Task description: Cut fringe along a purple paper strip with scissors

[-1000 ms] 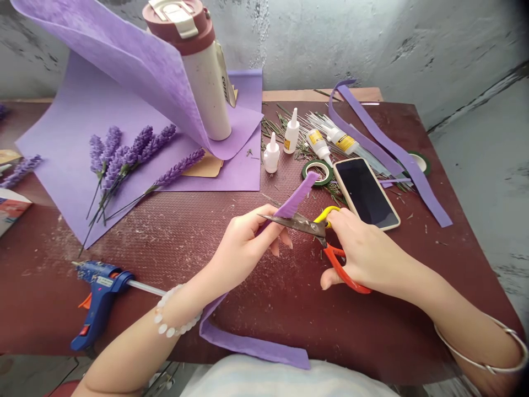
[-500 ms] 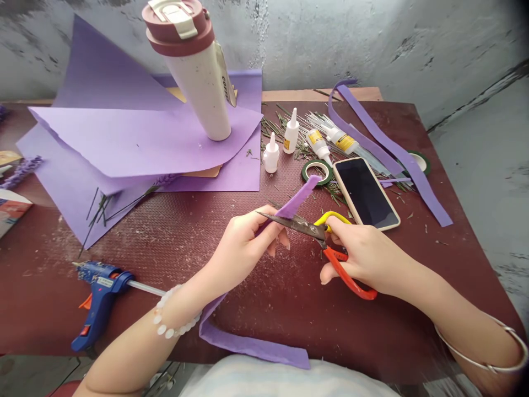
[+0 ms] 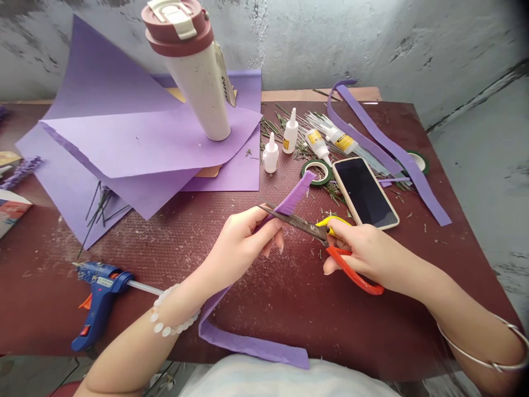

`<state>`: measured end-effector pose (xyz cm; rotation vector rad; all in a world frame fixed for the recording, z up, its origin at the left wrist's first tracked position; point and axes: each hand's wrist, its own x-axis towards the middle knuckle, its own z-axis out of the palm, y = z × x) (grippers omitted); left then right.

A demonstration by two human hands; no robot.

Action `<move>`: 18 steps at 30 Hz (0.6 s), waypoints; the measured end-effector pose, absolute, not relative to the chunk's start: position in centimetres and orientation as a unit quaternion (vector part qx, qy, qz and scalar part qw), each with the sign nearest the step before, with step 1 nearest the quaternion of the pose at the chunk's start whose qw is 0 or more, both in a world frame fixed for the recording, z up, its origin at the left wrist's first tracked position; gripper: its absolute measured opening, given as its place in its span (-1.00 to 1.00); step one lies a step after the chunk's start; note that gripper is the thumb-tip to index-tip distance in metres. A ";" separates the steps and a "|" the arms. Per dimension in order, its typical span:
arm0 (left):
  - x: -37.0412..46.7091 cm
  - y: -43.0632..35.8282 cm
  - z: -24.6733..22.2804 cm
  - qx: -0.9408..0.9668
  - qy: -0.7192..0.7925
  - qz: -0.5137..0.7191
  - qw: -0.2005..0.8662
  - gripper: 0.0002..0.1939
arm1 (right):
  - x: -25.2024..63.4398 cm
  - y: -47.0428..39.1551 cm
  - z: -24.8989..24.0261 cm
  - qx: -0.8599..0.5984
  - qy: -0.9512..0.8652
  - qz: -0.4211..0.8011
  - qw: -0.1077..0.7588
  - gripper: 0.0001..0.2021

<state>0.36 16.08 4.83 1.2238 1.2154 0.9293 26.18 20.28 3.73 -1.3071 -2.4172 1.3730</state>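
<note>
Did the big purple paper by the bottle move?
Yes. The big purple sheet was curled up high beside the bottle a second ago; now it lies flat on the table, hiding the flowers it had uncovered.

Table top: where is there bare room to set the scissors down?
Bare table lies between the glue gun, the purple sheets and the left hand; also right of the phone. Crowded around the glue bottles and tape roll.
</note>
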 end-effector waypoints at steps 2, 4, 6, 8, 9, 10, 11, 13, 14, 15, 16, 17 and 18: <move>0.4 16.0 5.0 0.505 0.502 0.402 0.575 -0.74 | 26.1 20.2 4.3 -0.425 -0.748 0.510 0.008 -0.78; 0.3 15.9 5.3 0.490 0.482 0.411 0.599 -0.71 | 26.2 20.1 4.8 -0.413 -0.711 0.569 -0.001 -0.80; 0.2 15.8 5.5 0.477 0.466 0.416 0.618 -0.68 | 26.3 20.1 5.1 -0.389 -0.688 0.613 0.007 -0.77; 0.1 15.7 5.6 0.471 0.462 0.415 0.627 -0.67 | 26.5 20.1 5.1 -0.365 -0.672 0.644 0.011 -0.72; 0.1 15.7 5.7 0.470 0.462 0.414 0.628 -0.67 | 26.6 20.1 4.9 -0.356 -0.665 0.657 0.006 -0.72; 0.1 15.7 5.7 0.469 0.462 0.413 0.629 -0.66 | 26.7 20.1 4.7 -0.351 -0.657 0.667 0.004 -0.72; 0.1 15.8 5.7 0.470 0.462 0.412 0.629 -0.66 | 26.8 20.1 4.5 -0.349 -0.649 0.677 0.004 -0.72; 0.1 15.8 5.8 0.471 0.462 0.412 0.629 -0.64 | 27.0 20.1 3.9 -0.345 -0.629 0.697 0.012 -0.68; 0.1 15.8 5.8 0.469 0.462 0.412 0.630 -0.64 | 27.1 20.1 3.6 -0.342 -0.620 0.706 0.018 -0.63; 0.2 15.8 5.7 0.466 0.463 0.413 0.631 -0.64 | 27.2 20.1 3.3 -0.340 -0.612 0.713 0.024 -0.56; 0.2 15.8 5.7 0.462 0.463 0.413 0.633 -0.65 | 27.3 20.1 3.0 -0.335 -0.607 0.720 0.028 -0.50; 0.2 15.8 5.7 0.459 0.464 0.413 0.635 -0.66 | 27.4 20.0 2.8 -0.331 -0.604 0.724 0.029 -0.44; 0.2 15.8 5.7 0.457 0.466 0.412 0.637 -0.67 | 27.4 20.0 2.6 -0.328 -0.602 0.727 0.031 -0.40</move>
